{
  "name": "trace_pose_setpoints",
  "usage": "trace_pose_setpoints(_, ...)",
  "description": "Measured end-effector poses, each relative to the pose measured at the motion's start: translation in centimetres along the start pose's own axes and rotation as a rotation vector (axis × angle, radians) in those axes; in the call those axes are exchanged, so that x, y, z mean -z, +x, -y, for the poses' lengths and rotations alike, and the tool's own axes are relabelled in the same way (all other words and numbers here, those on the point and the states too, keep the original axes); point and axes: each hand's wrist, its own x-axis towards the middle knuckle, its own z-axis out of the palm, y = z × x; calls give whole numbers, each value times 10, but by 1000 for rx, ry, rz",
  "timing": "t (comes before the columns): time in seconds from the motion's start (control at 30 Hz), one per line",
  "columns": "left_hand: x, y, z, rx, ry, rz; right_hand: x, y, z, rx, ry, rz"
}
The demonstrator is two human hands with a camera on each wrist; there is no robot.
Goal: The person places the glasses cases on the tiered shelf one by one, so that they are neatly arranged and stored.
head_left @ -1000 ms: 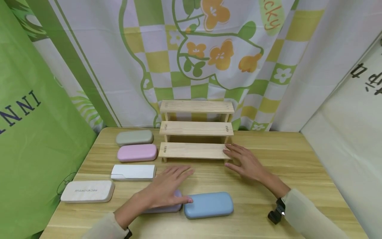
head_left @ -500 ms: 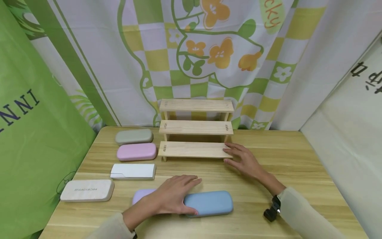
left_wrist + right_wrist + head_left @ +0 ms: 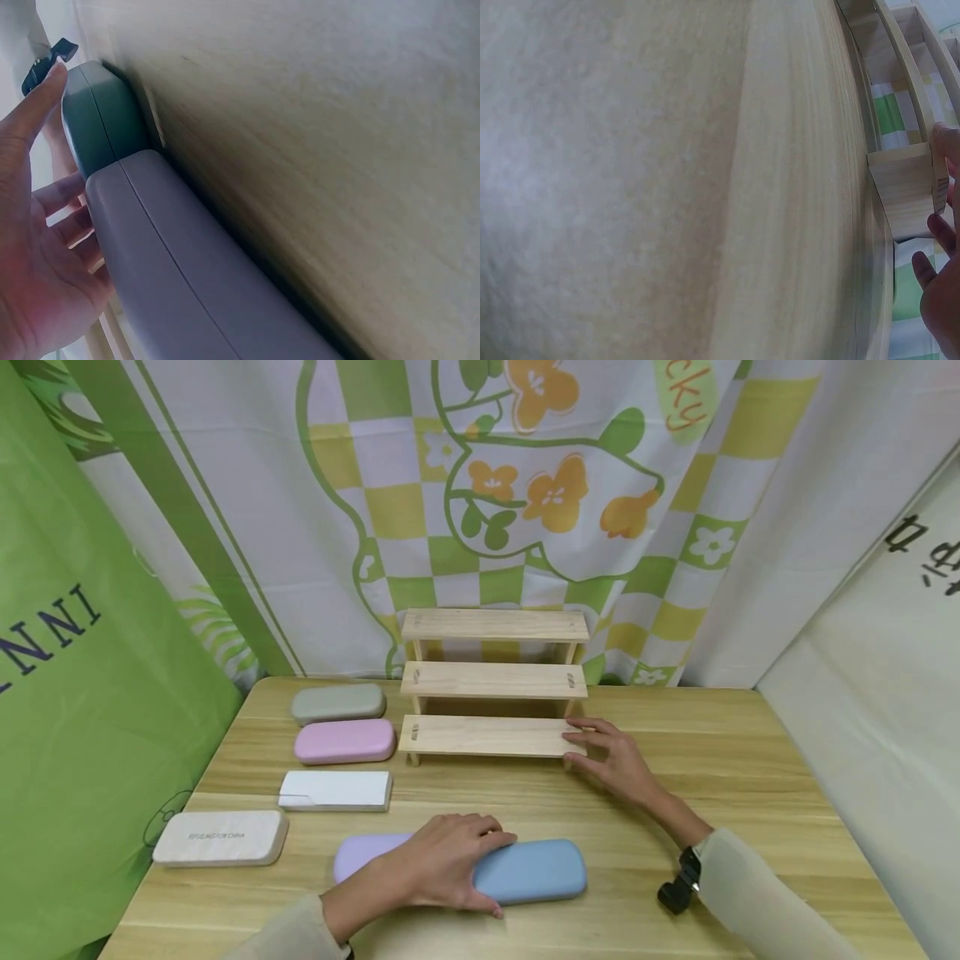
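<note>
My left hand point(image 3: 448, 864) reaches over the left end of a blue glasses case point(image 3: 536, 870), its fingers toward the far side and thumb by the near edge. In the left wrist view, the thumb point(image 3: 46, 94) lies along the top edge of that case point(image 3: 101, 120), fingers behind. A lilac glasses case point(image 3: 367, 853) adjoins it on the left, partly hidden under the wrist. My right hand point(image 3: 618, 768) touches the right end of the lowest step of a three-step wooden stand point(image 3: 487, 737), fingertips over the board and thumb at its front edge.
Left of the stand lie a grey-green case point(image 3: 337, 703), a pink case point(image 3: 345, 742) and a white case point(image 3: 335, 791). A marbled pale case point(image 3: 220, 839) sits farther left. The wooden table point(image 3: 712, 752) ends against a patterned curtain point(image 3: 525, 510).
My left hand has moved right and nearer, from above the lilac case to the blue case's left end, uncovering part of the lilac one. The right hand stays at the stand.
</note>
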Motion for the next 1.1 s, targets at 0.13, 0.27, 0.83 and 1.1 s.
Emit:
trace_pose_setpoints(0.13, 0, 1, -1, -14, -10, -2, -1, 0, -1, 2, 7, -8)
trace_pose_setpoints(0.27, 0, 2, -3, -14, 2, -8, -1, 0, -2, 7, 11, -14)
trace_pose_setpoints(0.83, 0, 9, 2, -13, -17, -9, -1, 0, -1, 5, 44, -36)
trace_pose_setpoints(1.1, 1, 10, 6, -2, -51, -23, -1, -1, -2, 10, 25, -34)
